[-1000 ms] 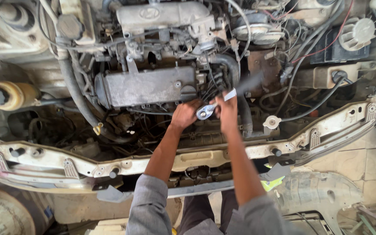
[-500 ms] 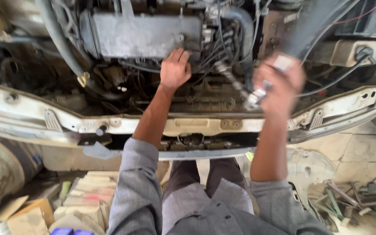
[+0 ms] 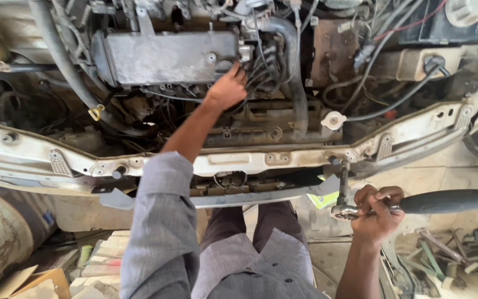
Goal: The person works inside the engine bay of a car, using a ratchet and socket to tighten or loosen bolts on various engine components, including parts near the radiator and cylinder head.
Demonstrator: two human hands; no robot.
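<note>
My left hand (image 3: 227, 88) is up in the engine bay at abt 12 o'clock, fingers loosely curled, tips touching the right end of the grey valve cover (image 3: 167, 55) where the black ignition leads (image 3: 266, 61) bunch up. Can't tell if it grips anything; looks like a feel-and-steady touch. My right hand (image 3: 376, 213) is down at abt 4 o'clock, outside the bay, closed firmly round the ratchet (image 3: 394, 206) near its head, w/ a short extension + socket (image 3: 343, 177) standing up from it.

To do this bit well, I reckon: keep the left fingertips on the fastener spot so I don't lose it among the leads, bring the ratchet up w/ the extension straight, seat the socket square before any pull.

Materials: valve cover is dull cast metal, flat-topped, dusty, oily at edges. Leads are rubbery, flexible. Ratchet head is bright steel, handle dark, rounded, grippy-looking. Front crossmember (image 3: 239, 163) is off-white painted sheet metal, chipped, w/ holes. Radiator cap (image 3: 333, 120) is round, pale, at abt 2 o'clock from my left wrist.
</note>
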